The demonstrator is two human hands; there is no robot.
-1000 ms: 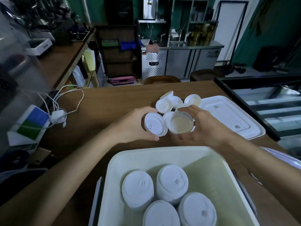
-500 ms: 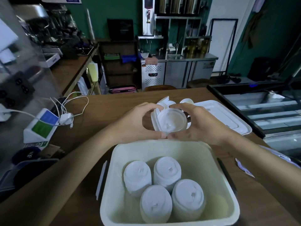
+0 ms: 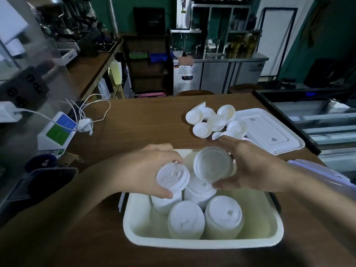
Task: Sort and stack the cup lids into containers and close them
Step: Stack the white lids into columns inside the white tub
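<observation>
Thin white plastic lids [image 3: 172, 177], probably light and bendy so best gripped at their rims, are pinched in the left hand [image 3: 150, 170] and right hand [image 3: 250, 168] over the tub [image 3: 202, 242] at the tabletop [image 3: 144, 122] near edge.

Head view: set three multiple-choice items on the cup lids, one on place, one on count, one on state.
1. Where do the loose lids lie? A on the floor; B on the table beside the flat white cover; C on a shelf.
2. How many lid stacks stand in the tub? A four; B two; C six.
3. The right hand: A hangs empty; B presses the tub rim; C grips a lid.
Key: B, they lie beyond the tub; A, two behind and two in front; C, fingers curl round its rim.
</observation>
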